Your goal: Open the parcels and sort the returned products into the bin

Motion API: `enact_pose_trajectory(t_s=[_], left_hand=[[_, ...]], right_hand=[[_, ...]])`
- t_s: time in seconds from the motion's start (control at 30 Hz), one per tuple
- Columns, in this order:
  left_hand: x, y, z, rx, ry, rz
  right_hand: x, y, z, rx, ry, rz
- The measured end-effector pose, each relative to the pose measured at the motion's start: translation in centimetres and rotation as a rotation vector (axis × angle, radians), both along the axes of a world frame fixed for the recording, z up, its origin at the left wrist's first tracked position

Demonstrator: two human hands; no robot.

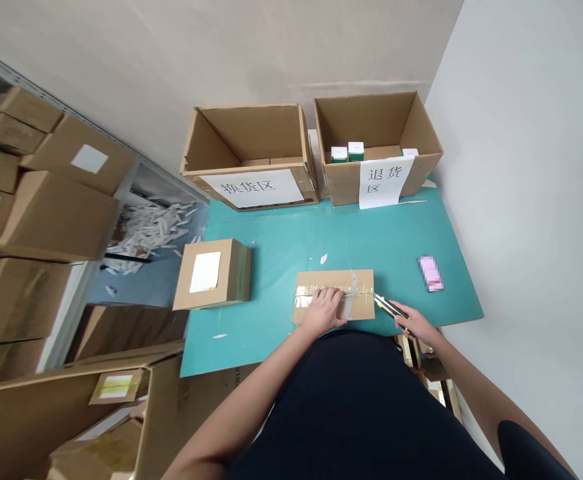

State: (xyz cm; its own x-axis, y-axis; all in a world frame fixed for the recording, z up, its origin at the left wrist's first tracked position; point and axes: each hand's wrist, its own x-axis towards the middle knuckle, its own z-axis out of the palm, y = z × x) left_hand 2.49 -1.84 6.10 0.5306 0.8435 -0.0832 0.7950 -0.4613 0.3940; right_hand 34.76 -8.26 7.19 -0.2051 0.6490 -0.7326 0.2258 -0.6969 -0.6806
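A small cardboard box (364,310) with clear tape along its top lies near the front edge of the green table (281,240). My left hand (322,312) rests on its top, fingers bent over the tape and the thumb toward the front edge. In my right hand (415,325) is a black and yellow box cutter (392,311), its blade end at the right side of the box. Whether the blade touches the cardboard, I cannot tell.
Two open cardboard boxes with paper signs, a left one (204,143) and a right one (336,190), stand at the back. A labelled carton (238,270) sits at left, a pink phone (430,273) at right. Shelved cartons (56,213) and a large open box (164,400) flank the table's left.
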Motion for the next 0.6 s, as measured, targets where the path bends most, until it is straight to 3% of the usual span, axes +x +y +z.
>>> enact_pose_trajectory(t_s=[0.27, 0.5, 0.6], left_hand=[[-0.2, 0.8, 0.7, -0.009, 0.061, -0.026], [-0.2, 0.4, 0.5, 0.011, 0.078, -0.027], [-0.3, 0.4, 0.2, 0.009, 0.045, -0.024]], right_hand=[[-0.4, -2.0, 0.7, 0.000, 0.012, -0.021], [2.5, -1.8, 0.2, 0.033, 0.043, -0.183], [2.4, -1.4, -0.2, 0.078, 0.057, -0.234]])
